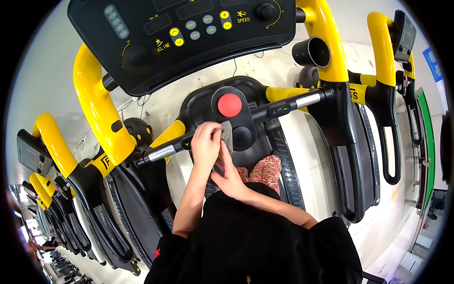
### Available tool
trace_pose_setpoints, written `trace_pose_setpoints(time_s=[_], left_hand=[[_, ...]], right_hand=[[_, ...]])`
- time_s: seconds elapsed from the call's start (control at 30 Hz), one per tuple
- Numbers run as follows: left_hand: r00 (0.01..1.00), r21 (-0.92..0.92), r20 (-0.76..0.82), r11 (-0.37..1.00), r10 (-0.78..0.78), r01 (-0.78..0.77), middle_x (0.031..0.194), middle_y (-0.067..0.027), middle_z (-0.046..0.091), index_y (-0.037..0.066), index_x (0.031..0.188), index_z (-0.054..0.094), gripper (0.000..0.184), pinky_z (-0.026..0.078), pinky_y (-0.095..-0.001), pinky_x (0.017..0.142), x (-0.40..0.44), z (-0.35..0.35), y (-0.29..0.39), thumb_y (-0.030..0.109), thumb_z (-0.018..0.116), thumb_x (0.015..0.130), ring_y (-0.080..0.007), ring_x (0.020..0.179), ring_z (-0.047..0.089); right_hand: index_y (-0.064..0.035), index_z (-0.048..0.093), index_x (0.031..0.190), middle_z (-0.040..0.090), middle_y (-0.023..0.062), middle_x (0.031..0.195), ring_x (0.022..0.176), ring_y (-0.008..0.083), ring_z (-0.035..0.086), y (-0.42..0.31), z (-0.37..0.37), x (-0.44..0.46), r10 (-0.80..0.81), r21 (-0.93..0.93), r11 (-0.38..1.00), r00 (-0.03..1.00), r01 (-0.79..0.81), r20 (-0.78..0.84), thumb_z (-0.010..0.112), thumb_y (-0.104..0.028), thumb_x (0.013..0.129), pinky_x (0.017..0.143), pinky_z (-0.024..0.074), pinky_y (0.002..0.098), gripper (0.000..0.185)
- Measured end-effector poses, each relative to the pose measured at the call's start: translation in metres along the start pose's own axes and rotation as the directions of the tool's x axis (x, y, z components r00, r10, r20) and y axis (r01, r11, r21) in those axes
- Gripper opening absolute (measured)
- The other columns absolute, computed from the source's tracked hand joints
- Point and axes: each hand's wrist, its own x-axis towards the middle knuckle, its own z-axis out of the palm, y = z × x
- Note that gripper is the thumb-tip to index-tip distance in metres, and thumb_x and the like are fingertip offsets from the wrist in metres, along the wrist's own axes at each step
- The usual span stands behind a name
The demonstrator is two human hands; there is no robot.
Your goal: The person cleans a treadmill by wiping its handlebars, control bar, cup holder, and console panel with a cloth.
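Both hands work in the space between the black shirt (255, 236) and the treadmill's black lower console (198, 102), close to its near rim. The left metal grip (161, 152) lies just left of them; a strip of pale floor (312, 182) opens to the right, beyond the ribbed side rail (289, 182). The left hand (206, 144) bends its fingers around the left edge of a grey cloth (227, 136), which hangs in front of the round black recess (243, 138). The right hand (231, 179) reaches up, fingertips by the cloth's lower edge; whether it grips, I cannot tell. The cloth looks soft and creased, the red button (230, 105) beyond it smooth and round. Two glossy yellow uprights (106, 113) bracket the machine, with two shiny metal grips, one red button and one cylindrical cup holder (311, 52) at the far right.
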Motion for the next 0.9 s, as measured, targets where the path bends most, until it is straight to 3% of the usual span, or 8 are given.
trace_pose_setpoints(time_s=[0.07,0.13,0.27,0.43,0.67,0.7,0.83,0.9], left_hand=[[0.983,0.169,-0.014,0.969,0.185,-0.180,0.086,-0.0093,0.062,0.004,0.083,0.063,0.010,0.048,-0.0366,0.070,0.007,0.011,-0.005,0.000,0.061,0.075,-0.0280,0.079,0.058],[0.972,0.206,0.001,0.952,0.233,-0.229,0.086,-0.0069,0.061,0.006,0.084,0.065,0.012,0.047,-0.0363,0.069,0.007,0.010,-0.007,0.001,0.061,0.074,-0.0266,0.080,0.057],[0.979,0.170,0.076,0.965,0.190,-0.200,0.082,-0.0050,0.057,0.007,0.088,0.067,0.018,0.047,-0.0355,0.068,-0.016,-0.002,-0.016,-0.001,0.061,0.073,-0.0252,0.078,0.055],[0.985,0.183,0.057,0.968,0.161,-0.169,0.083,-0.0054,0.057,0.006,0.089,0.068,0.021,0.047,-0.0362,0.068,-0.005,-0.009,-0.012,-0.002,0.060,0.072,-0.0256,0.078,0.055],[0.963,0.235,0.208,0.947,0.170,-0.218,0.083,-0.0055,0.056,0.008,0.089,0.069,0.019,0.047,-0.0358,0.069,0.009,-0.003,0.001,0.002,0.061,0.073,-0.0252,0.080,0.054],[0.962,0.231,0.196,0.945,0.189,-0.233,0.084,-0.0059,0.055,0.008,0.089,0.069,0.019,0.047,-0.0359,0.070,0.003,-0.002,0.002,0.001,0.061,0.074,-0.0251,0.080,0.054],[0.989,0.177,0.100,0.976,0.110,-0.127,0.083,-0.0069,0.054,0.008,0.091,0.069,0.022,0.047,-0.0366,0.070,-0.024,0.006,-0.002,-0.001,0.060,0.073,-0.0265,0.080,0.054],[0.984,0.191,0.108,0.969,0.140,-0.158,0.083,-0.0071,0.054,0.008,0.091,0.069,0.022,0.047,-0.0368,0.070,-0.016,0.006,-0.003,-0.001,0.060,0.073,-0.0267,0.080,0.055]], right_hand=[[-0.0051,-0.003,0.145,0.017,0.0186,0.146,0.136,0.0257,0.022,0.007,-0.005,0.005,0.142,0.111,0.983,0.989,-0.147,0.048,0.046,0.011,0.078,0.109,0.0249,0.0376,0.084],[-0.0052,0.000,0.145,0.020,0.0178,0.145,0.134,0.0263,0.027,0.007,-0.008,0.006,0.113,0.073,0.991,0.993,-0.115,0.024,0.045,0.012,0.077,0.107,0.0290,0.0371,0.084],[-0.0073,0.003,0.145,0.027,0.0134,0.140,0.121,0.0221,0.041,0.018,-0.009,-0.003,0.232,0.046,0.972,0.973,-0.231,-0.013,0.046,0.013,0.078,0.098,0.0386,0.0353,0.082],[-0.0055,0.009,0.145,0.034,0.0137,0.131,0.106,0.0202,0.051,0.032,0.003,0.016,0.194,0.273,0.947,0.979,-0.171,-0.058,0.051,0.012,0.075,0.086,0.0455,0.0305,0.083],[-0.0046,0.010,0.144,0.037,0.0103,0.121,0.098,0.0172,0.051,0.039,0.004,0.025,0.161,0.197,0.972,0.971,-0.126,-0.176,0.055,0.008,0.079,0.085,0.0447,0.0294,0.080],[-0.0079,0.002,0.145,0.031,0.0125,0.137,0.120,0.0199,0.043,0.041,0.001,0.018,0.216,0.163,0.967,0.971,-0.198,-0.104,0.051,0.009,0.083,0.098,0.0388,0.0311,0.081],[-0.0079,-0.010,0.144,0.017,0.0168,0.145,0.129,0.0224,0.034,0.044,0.004,0.000,0.137,0.092,0.987,0.988,-0.131,-0.069,0.050,0.007,0.083,0.102,0.0344,0.0342,0.087],[-0.0038,-0.007,0.143,0.018,0.0200,0.145,0.128,0.0256,0.036,0.041,0.004,0.007,0.108,0.036,0.994,0.991,-0.105,-0.082,0.053,0.006,0.082,0.100,0.0367,0.0347,0.086]])
